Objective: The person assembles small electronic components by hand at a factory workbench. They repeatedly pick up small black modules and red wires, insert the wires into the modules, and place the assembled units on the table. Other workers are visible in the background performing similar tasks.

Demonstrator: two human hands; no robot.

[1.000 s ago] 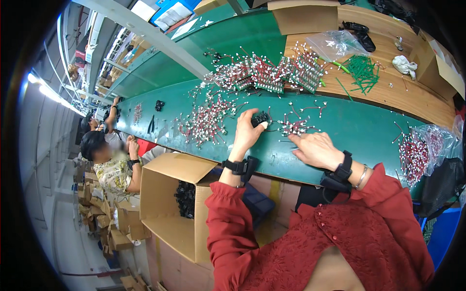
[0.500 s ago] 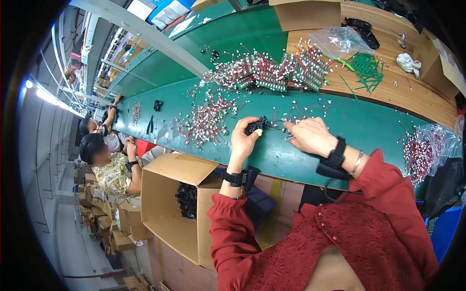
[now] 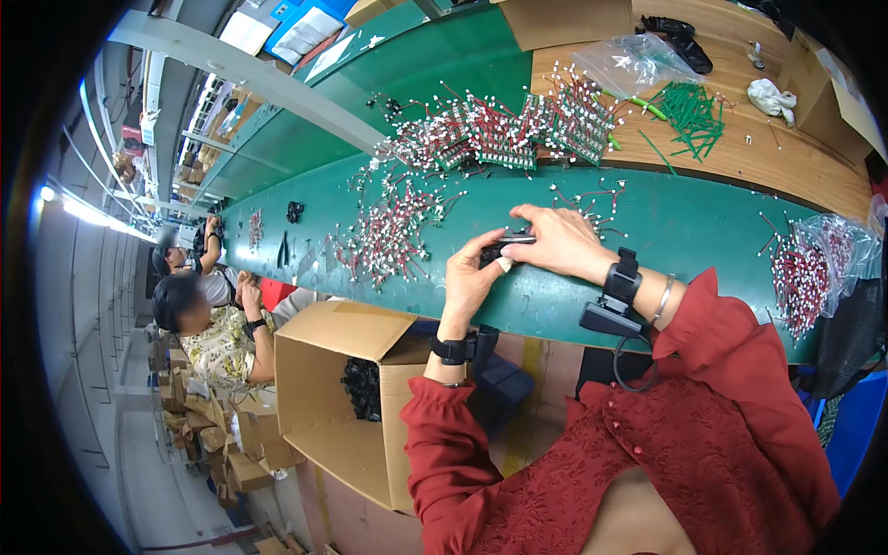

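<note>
Both of my hands meet over the green bench (image 3: pixel 536 296). Between the fingers of my left hand (image 3: pixel 469 280) is a small cluster of black plastic parts (image 3: pixel 493 252), partly hidden by those fingers. A pale cover sits on the left thumb tip. My right hand (image 3: pixel 566 243) pinches a black plastic piece (image 3: pixel 516 238) at the cluster's upper right; its exact shape is too small to tell. Just beyond the right hand lie a few loose red wires with white connectors (image 3: pixel 599 202). Left of my hands spreads a larger pile of connector wires (image 3: pixel 393 229).
Wired green circuit boards (image 3: pixel 504 153) stand behind my hands. Green strips (image 3: pixel 689 116) lie on a wooden board. Bagged connector wires (image 3: pixel 803 277) sit at the right. An open carton (image 3: pixel 324 435) with black parts stands below the bench. Two people work at the far left.
My right hand has come left from beside the loose wires and now meets the black parts at my left hand. The whole view has shifted slightly.
</note>
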